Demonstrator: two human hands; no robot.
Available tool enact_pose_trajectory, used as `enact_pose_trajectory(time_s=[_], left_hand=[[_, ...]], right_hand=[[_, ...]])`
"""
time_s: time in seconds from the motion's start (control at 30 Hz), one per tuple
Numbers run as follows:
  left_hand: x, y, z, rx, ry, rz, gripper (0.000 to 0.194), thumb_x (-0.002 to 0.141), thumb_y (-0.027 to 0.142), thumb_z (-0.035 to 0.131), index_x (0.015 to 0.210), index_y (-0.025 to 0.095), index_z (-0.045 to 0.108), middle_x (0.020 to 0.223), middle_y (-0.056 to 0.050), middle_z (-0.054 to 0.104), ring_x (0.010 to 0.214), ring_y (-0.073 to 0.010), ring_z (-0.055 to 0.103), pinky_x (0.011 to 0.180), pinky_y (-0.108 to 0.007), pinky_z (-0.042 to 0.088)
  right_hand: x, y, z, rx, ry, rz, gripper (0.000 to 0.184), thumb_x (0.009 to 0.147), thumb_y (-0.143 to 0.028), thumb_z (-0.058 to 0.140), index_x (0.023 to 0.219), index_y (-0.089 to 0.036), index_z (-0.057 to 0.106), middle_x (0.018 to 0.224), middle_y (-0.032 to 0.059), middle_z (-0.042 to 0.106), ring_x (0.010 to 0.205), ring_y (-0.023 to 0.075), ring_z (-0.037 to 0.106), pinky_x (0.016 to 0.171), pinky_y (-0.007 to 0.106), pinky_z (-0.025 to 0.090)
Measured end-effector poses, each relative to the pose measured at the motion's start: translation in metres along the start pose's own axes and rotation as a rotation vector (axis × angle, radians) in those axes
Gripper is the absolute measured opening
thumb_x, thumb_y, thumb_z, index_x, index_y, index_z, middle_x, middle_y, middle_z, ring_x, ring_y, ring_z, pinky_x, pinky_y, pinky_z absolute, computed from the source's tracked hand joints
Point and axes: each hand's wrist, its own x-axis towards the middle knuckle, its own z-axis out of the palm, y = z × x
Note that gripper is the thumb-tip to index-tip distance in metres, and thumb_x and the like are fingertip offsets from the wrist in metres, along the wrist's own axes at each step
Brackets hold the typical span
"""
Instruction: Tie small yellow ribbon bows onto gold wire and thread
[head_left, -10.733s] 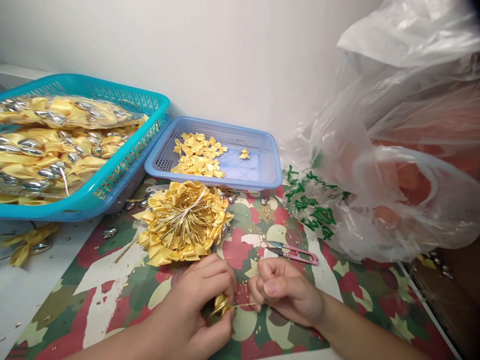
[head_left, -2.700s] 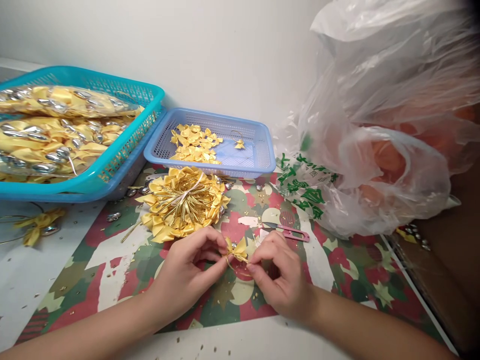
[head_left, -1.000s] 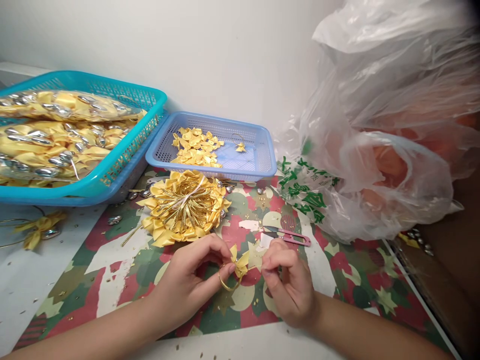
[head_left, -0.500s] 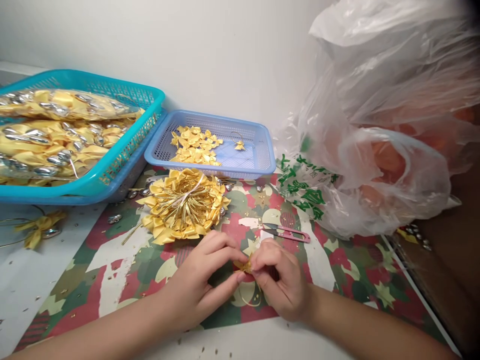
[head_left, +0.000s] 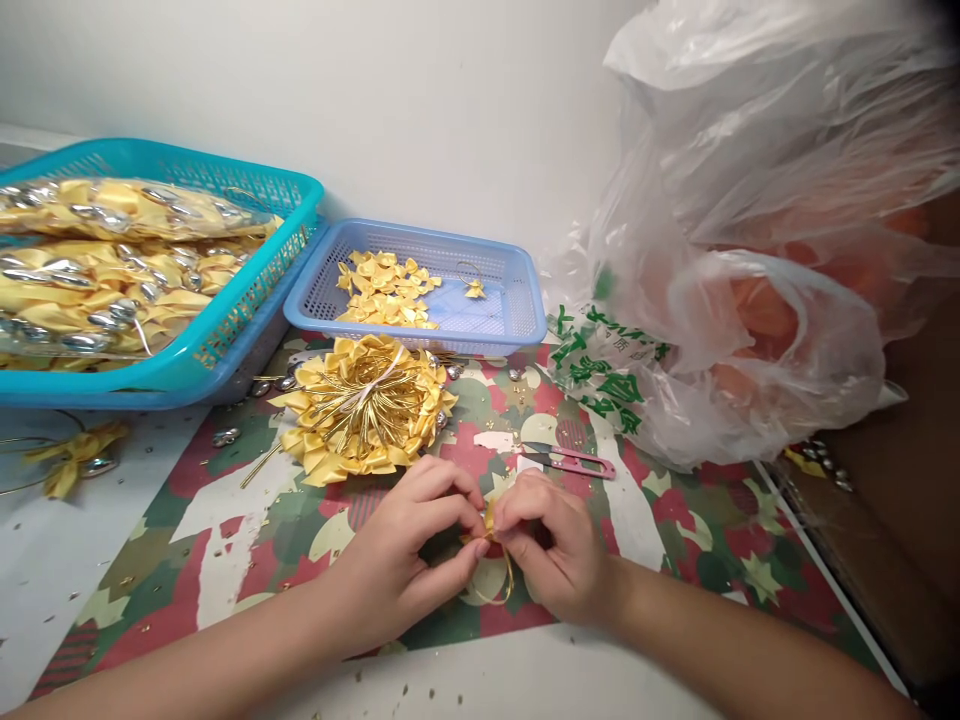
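- We see our left hand (head_left: 409, 555) and right hand (head_left: 555, 540) close together at the near center, fingertips pinching a small yellow bow (head_left: 489, 518) between them.
- Our fingers hide most of the bow, so we cannot tell its long axis; its gold cord (head_left: 510, 585) curves below it toward the near side.
- Just beyond our left hand we see a round bundle of yellow bows (head_left: 367, 410), gold stems gathered at its middle.
- Beyond our right hand, pink-handled snips (head_left: 581, 462) lie roughly left to right, dark blades pointing left.
- Farther back, a blue basket (head_left: 525, 290) holds loose yellow bows (head_left: 386, 290).
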Motion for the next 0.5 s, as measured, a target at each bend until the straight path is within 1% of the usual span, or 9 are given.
enact_pose_trajectory(time_s=[0.1, 0.17, 0.23, 0.3, 0.37, 0.43, 0.5], left_hand=[[-0.001, 0.001, -0.001, 0.015, -0.036, 0.006, 0.016, 0.085, 0.009, 0.055, 0.078, 0.021, 0.061, 0.094, -0.004, 0.061, 0.089, -0.0196, 0.054, 0.080, -0.031, 0.044], [-0.001, 0.002, -0.002, 0.000, -0.067, 0.044, 0.015, 0.083, 0.008, 0.056, 0.077, 0.021, 0.060, 0.093, -0.004, 0.060, 0.088, -0.0197, 0.053, 0.080, -0.031, 0.043], [-0.002, 0.003, -0.004, -0.033, -0.135, 0.102, 0.013, 0.080, 0.009, 0.058, 0.075, 0.021, 0.059, 0.092, -0.005, 0.059, 0.088, -0.0199, 0.053, 0.079, -0.032, 0.043], [-0.002, 0.005, -0.006, -0.077, -0.210, 0.146, 0.013, 0.079, 0.010, 0.061, 0.072, 0.020, 0.057, 0.088, -0.004, 0.058, 0.086, -0.0197, 0.053, 0.079, -0.032, 0.044], [-0.001, 0.006, -0.007, -0.139, -0.241, 0.175, 0.016, 0.080, 0.012, 0.062, 0.068, 0.020, 0.054, 0.081, -0.003, 0.058, 0.082, -0.0189, 0.052, 0.079, -0.032, 0.044], [0.000, 0.007, -0.008, -0.222, -0.234, 0.184, 0.019, 0.084, 0.016, 0.063, 0.067, 0.020, 0.054, 0.073, -0.002, 0.061, 0.077, -0.0181, 0.052, 0.077, -0.032, 0.044], [0.001, 0.006, -0.009, -0.314, -0.197, 0.174, 0.023, 0.090, 0.024, 0.061, 0.068, 0.020, 0.059, 0.069, -0.003, 0.067, 0.073, -0.0175, 0.054, 0.075, -0.032, 0.045]], right_hand=[[0.002, 0.003, -0.003, -0.021, 0.051, 0.078, 0.014, 0.091, -0.009, 0.049, 0.090, -0.023, 0.053, 0.074, -0.0010, 0.060, 0.064, 0.0131, 0.056, 0.062, 0.027, 0.046], [0.005, 0.005, -0.006, -0.056, 0.084, 0.147, 0.013, 0.091, -0.010, 0.050, 0.089, -0.023, 0.053, 0.076, -0.0008, 0.059, 0.065, 0.0127, 0.055, 0.060, 0.026, 0.044], [0.009, 0.005, -0.007, -0.088, 0.085, 0.172, 0.012, 0.090, -0.010, 0.051, 0.088, -0.022, 0.053, 0.076, -0.0007, 0.059, 0.066, 0.0130, 0.055, 0.061, 0.026, 0.044], [0.011, 0.006, -0.008, -0.112, 0.045, 0.132, 0.014, 0.090, -0.010, 0.050, 0.086, -0.022, 0.053, 0.074, -0.0013, 0.059, 0.067, 0.0134, 0.054, 0.064, 0.027, 0.043], [0.012, 0.006, -0.006, -0.128, 0.002, 0.052, 0.016, 0.089, -0.007, 0.048, 0.084, -0.022, 0.053, 0.072, -0.0018, 0.059, 0.067, 0.0137, 0.053, 0.066, 0.028, 0.042], [0.011, 0.006, -0.005, -0.144, -0.025, -0.015, 0.018, 0.089, -0.006, 0.047, 0.086, -0.022, 0.053, 0.071, -0.0019, 0.059, 0.067, 0.0138, 0.053, 0.067, 0.029, 0.041], [0.009, 0.006, -0.004, -0.159, -0.038, -0.045, 0.019, 0.091, -0.006, 0.046, 0.089, -0.022, 0.054, 0.072, -0.0014, 0.061, 0.067, 0.0143, 0.053, 0.068, 0.030, 0.040]])
